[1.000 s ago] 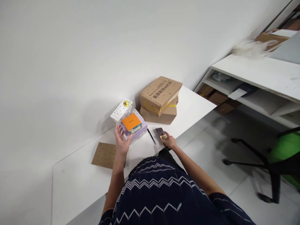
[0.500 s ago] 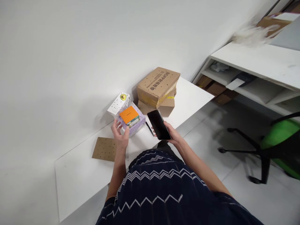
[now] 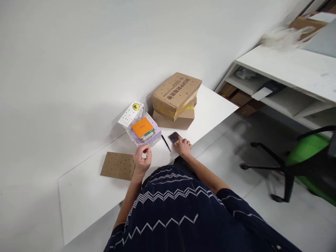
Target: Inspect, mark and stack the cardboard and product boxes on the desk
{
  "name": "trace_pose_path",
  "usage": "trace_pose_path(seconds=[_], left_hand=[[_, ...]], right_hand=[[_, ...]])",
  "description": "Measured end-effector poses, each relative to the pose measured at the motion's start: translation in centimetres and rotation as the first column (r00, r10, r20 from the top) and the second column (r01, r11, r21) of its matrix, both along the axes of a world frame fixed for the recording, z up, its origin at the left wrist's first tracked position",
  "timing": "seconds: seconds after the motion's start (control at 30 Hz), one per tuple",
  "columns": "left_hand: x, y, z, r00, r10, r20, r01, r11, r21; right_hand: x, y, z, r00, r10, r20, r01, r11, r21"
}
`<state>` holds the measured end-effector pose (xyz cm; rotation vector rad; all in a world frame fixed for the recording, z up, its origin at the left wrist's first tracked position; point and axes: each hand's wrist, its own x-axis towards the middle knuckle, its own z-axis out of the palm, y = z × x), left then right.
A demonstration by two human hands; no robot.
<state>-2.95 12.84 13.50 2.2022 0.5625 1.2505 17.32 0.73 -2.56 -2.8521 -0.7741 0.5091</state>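
My right hand (image 3: 183, 147) is at the table's front edge on a smartphone (image 3: 173, 135). The phone's dark back faces up, and the fingers cover its near end. My left hand (image 3: 143, 159) has thumb and forefinger curled together in a pinch; I cannot make out what, if anything, is between them. It hovers beside a brown dotted card (image 3: 117, 166). Just beyond it a purple box (image 3: 156, 137) carries an orange-topped small box (image 3: 142, 128). A black pen (image 3: 166, 142) lies between the purple box and the phone.
A white box with an avocado picture (image 3: 131, 113) leans by the wall. Two stacked cardboard boxes (image 3: 177, 92) stand at the table's (image 3: 81, 206) back. To the right are a white shelf unit (image 3: 283, 66) and a green-and-black chair (image 3: 301, 154).
My right hand has lowered the phone to the table and turned it from screen-up to back-up. My left hand has moved nearer my body, its spread fingers now drawn into a pinch.
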Motion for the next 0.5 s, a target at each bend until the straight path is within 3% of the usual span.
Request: trace_pose_path(seconds=[0.1,0.17,0.27,0.33,0.5], left_hand=[[-1.0,0.6,0.0,0.999,0.053,-0.007,-0.053,0.998,-0.020],[-1.6,0.8,-0.2,0.994,0.111,0.001,-0.111,0.992,-0.058],[-2.0,1.0,-0.2,0.983,0.179,0.047,-0.173,0.979,-0.109],[-1.8,1.2,-0.1,0.979,0.192,0.070,-0.183,0.976,-0.117],[-1.0,2.1,0.7,0.970,0.208,0.124,-0.196,0.976,-0.097]], right_hand=[[-0.1,0.6,-0.2,1.000,0.013,0.010,-0.013,1.000,-0.021],[-0.4,1.6,0.2,0.996,0.086,-0.009,-0.086,0.996,0.001],[-1.1,4.0,1.3,0.949,0.171,-0.265,-0.175,0.984,0.009],[-1.5,5.8,2.0,0.891,0.131,-0.434,-0.157,0.987,-0.024],[-2.1,7.4,3.6,0.800,0.083,-0.594,-0.081,0.996,0.029]])
